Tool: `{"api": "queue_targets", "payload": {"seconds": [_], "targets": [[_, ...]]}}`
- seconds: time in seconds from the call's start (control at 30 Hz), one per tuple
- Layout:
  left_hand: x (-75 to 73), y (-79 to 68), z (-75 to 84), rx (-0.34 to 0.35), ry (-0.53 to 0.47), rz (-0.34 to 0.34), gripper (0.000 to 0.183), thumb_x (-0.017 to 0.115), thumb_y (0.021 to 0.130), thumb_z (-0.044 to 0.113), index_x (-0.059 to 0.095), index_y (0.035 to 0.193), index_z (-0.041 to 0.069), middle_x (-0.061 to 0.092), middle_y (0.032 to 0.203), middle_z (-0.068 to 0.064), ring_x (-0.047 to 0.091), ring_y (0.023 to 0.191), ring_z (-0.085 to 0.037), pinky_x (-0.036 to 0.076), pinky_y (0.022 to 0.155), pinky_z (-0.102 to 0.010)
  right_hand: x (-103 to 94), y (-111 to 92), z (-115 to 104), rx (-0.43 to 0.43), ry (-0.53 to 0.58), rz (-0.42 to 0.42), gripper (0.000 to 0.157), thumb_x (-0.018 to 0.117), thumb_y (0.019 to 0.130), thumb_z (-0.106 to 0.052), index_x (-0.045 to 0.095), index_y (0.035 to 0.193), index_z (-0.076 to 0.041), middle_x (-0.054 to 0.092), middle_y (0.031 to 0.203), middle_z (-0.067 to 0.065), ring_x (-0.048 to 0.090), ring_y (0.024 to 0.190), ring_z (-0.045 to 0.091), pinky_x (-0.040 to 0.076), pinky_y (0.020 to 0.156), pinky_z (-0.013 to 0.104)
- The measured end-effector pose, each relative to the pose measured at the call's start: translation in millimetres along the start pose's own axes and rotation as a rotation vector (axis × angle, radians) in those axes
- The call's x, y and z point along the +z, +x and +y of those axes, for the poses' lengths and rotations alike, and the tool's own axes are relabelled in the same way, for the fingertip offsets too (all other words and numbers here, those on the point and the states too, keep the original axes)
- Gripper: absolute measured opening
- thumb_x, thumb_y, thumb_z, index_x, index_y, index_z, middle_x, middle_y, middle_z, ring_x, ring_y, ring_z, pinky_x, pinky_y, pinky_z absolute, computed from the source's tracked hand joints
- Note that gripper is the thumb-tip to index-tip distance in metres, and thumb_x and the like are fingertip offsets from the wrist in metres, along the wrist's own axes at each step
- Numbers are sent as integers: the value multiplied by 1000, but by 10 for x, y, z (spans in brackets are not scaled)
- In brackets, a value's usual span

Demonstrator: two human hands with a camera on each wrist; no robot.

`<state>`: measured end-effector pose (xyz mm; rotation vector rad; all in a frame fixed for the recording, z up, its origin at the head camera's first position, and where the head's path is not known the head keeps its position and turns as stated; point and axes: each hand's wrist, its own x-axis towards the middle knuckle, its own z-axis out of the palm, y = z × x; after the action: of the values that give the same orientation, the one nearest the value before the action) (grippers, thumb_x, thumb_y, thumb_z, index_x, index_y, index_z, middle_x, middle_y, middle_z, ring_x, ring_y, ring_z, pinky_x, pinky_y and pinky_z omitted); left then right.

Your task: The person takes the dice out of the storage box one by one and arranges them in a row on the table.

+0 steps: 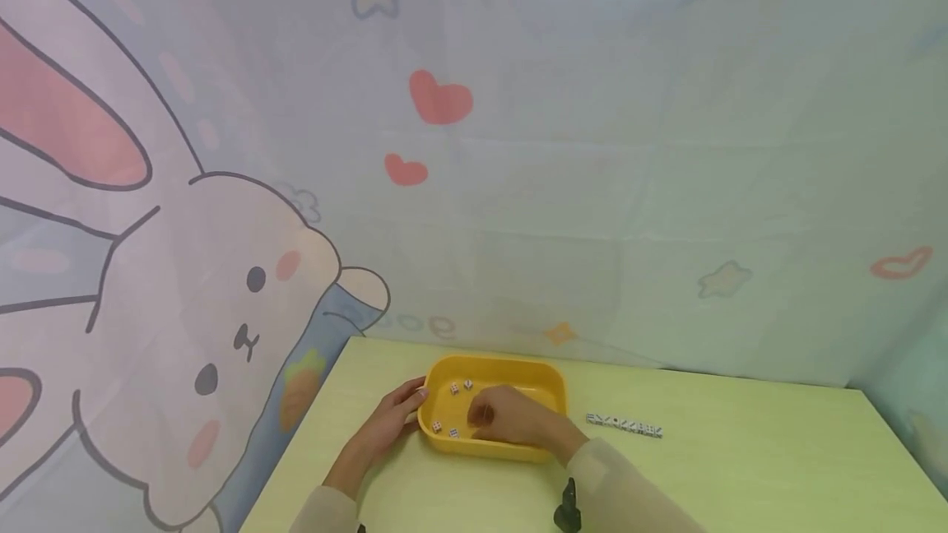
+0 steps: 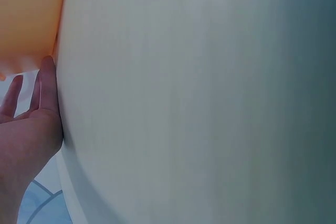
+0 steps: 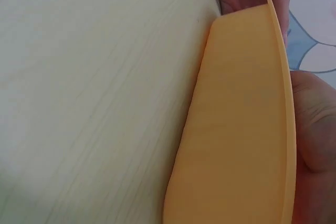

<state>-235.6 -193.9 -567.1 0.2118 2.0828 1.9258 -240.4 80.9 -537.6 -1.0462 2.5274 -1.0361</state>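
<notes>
A yellow tray (image 1: 551, 385) with rounded corners rests on the table, its side wall (image 3: 236, 114) filling much of the right wrist view. Several white dice (image 1: 455, 389) lie inside, mostly toward its left end. My left hand (image 1: 392, 419) is at the tray's left end, thumb by the rim and fingers extended along the outside. In the left wrist view, the left hand (image 2: 34, 124) has its fingertips at the tray wall. My right hand (image 1: 514, 418) reaches over the near rim into the tray, fingers bent downward. Its fingertips are hidden, so I cannot tell whether they hold a die.
To the right of the tray, several dice (image 1: 625, 424) stand in a straight, close row on the pale table (image 1: 770, 459). A cloth backdrop (image 1: 592, 187) with a rabbit, hearts and stars hangs behind the table's far edge.
</notes>
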Motion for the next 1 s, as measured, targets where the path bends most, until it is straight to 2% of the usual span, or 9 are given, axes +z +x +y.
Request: {"api": "queue_targets", "payload": {"seconds": [0.13,0.3,0.63,1.0], "targets": [[12,-1,19,0,-6,1,61,56,112,33,40,160,-3,42,162,-27,44,147,-42,50,112,-50,72,112,-93,8,-8,16,15,85,91,-13,77,102,-8,74,96,-3,61,83,3,55,79,22],[18,1,14,5,-9,-6,62,56,112,33,39,160,-3,42,162,-27,45,146,-41,51,111,-50,161,215,-68,8,-30,-5,11,83,90,-6,78,100,-7,73,93,-4,60,83,2,55,80,21],[32,1,-10,4,-6,-8,62,55,112,34,39,160,-4,42,161,-27,47,144,-40,51,111,-50,219,266,-48,13,-13,-33,11,80,87,2,77,94,-7,67,83,-9,57,77,1,53,75,19],[-2,22,26,-9,-7,20,62,56,112,33,40,160,-3,42,161,-27,44,146,-43,51,111,-51,195,277,-21,68,8,44,9,83,90,-14,75,90,-11,63,78,-12,56,74,3,51,72,21]]}}
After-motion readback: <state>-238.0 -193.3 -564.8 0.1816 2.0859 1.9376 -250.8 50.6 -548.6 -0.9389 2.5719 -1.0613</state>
